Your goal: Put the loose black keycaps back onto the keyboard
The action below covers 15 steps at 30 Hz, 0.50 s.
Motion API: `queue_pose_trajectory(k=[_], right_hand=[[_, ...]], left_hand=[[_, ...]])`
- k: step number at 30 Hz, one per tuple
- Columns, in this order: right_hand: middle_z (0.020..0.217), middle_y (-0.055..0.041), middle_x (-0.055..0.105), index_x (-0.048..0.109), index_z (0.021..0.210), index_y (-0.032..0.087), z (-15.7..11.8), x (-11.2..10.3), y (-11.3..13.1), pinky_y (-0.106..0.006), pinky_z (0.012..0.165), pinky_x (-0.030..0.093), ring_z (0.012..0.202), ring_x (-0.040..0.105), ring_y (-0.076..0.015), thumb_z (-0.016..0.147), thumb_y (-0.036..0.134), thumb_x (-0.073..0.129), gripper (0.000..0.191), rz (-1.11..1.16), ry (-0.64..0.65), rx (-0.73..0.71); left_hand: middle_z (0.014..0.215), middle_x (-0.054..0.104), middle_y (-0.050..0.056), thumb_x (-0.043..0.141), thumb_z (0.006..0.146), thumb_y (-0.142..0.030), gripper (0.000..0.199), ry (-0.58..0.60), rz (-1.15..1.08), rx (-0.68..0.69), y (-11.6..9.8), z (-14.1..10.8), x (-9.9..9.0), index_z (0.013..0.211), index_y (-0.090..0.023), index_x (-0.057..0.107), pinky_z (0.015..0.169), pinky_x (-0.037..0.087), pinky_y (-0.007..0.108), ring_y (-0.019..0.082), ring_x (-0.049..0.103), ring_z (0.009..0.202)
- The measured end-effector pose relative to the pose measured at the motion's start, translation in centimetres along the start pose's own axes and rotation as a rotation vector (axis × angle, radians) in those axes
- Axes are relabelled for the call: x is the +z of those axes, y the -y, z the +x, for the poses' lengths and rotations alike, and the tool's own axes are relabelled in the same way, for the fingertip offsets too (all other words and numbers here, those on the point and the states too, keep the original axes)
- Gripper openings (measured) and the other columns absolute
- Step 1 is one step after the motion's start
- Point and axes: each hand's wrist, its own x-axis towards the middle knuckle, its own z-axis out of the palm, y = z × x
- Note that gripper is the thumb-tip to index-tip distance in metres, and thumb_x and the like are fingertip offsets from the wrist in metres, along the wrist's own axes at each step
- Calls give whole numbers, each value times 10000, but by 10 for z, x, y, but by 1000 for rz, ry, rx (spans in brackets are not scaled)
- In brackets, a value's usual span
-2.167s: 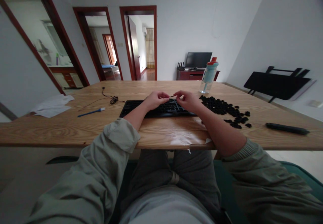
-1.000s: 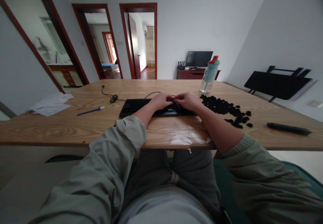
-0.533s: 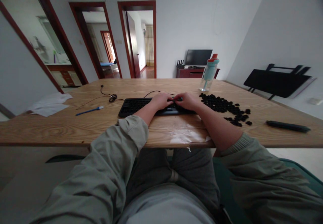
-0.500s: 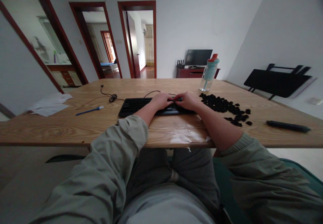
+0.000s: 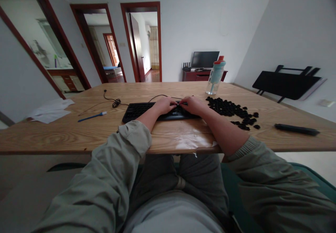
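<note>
A black keyboard (image 5: 133, 111) lies on the wooden table in front of me, partly covered by my forearms and hands. My left hand (image 5: 165, 104) is over its middle, fingers drawn together and pointing right. My right hand (image 5: 191, 104) meets it from the other side, with fingers and thumb bent in a pinch. The fingertips of both hands nearly touch, low on the keys. Whatever is between them is too small to make out. Right of the keyboard spreads a pile of loose black keycaps (image 5: 225, 107).
A water bottle (image 5: 215, 75) stands behind the keycaps. A long black object (image 5: 296, 129) lies at the right. On the left are a blue brush (image 5: 91, 116), a coiled cable (image 5: 116, 103) and white paper (image 5: 49, 110). The wooden table (image 5: 99, 138) has its front edge close to my lap.
The view has shifted slightly. Both hands stay together over the middle of the keyboard, with only small finger movement; the right fingers sit a little lower on the keys.
</note>
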Motion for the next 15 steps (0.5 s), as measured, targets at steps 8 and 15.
queue_pose_trajectory(k=[8,15], right_hand=[[941,-68,732,771,1027,229,-2,-5,3,-286,729,434,820,641,-207,865,261,580,252,-26,58,74],[938,-47,734,762,1044,246,-4,-8,5,-276,717,424,802,639,-196,870,271,560,267,-62,79,81]], left_hand=[[1021,730,51,544,907,-333,296,3,139,-46,-13,1,-1,1099,-276,763,851,445,305,220,644,957],[1033,735,12,534,907,-321,288,24,186,-73,-19,1,-5,1081,-298,762,852,466,294,206,657,966]])
